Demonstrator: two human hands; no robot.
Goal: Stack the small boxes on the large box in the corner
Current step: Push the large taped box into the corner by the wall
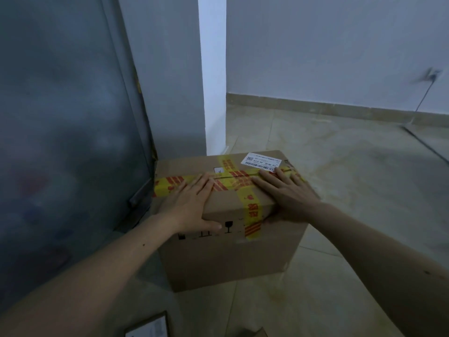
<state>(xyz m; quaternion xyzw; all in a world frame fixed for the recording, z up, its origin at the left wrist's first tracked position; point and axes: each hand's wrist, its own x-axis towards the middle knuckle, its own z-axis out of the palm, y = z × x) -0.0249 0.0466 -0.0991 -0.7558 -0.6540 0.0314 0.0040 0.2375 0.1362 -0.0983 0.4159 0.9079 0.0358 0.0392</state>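
Observation:
The large cardboard box (226, 259), crossed with yellow and red tape and bearing a white label, stands on the floor in the corner beside the grey door. My left hand (192, 203) lies flat on its top near the left front edge, thumb down on the front face. My right hand (286, 193) rests flat on the top at the right front corner, fingers spread. Neither hand encloses anything. At the bottom edge of the view, part of a small box (149, 327) with a white label shows, and a second cardboard corner (255, 333) peeks in.
A grey metal door (68, 130) fills the left side. A white pillar (213, 76) stands right behind the box. Tiled floor (340, 166) stretches to the right, up to a wall with a skirting board, a socket and a hanging cable (425, 93).

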